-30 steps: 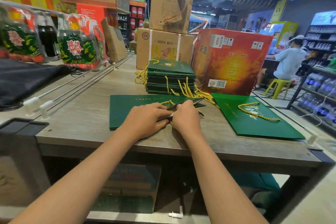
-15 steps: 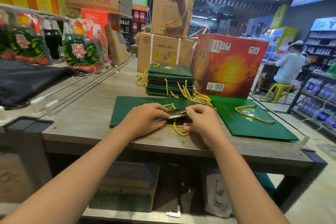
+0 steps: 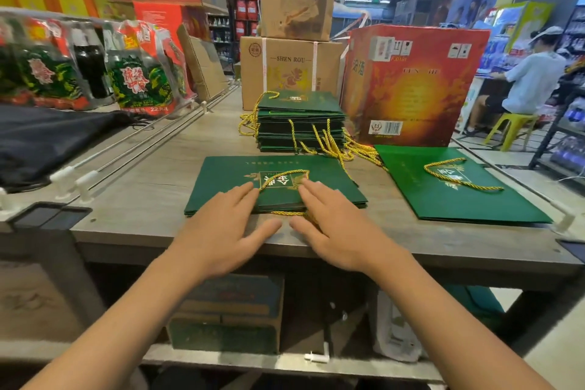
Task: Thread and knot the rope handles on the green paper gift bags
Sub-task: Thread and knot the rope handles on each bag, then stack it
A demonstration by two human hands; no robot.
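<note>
Hands, left hand (image 3: 221,231) and right hand (image 3: 335,228), lie flat and loose on the green bag (image 3: 221,180), holding nothing, so a push might slide it and tug the gold rope (image 3: 285,171) loose.

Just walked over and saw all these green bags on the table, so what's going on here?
A person is fitting gold rope handles to green paper gift bags. Both hands, left hand and right hand, lie flat with straight fingers on the flat bag at the table's near edge; its gold rope handle loops over the top face. Another roped bag lies to the right, and a stack of bags sits behind.
</note>
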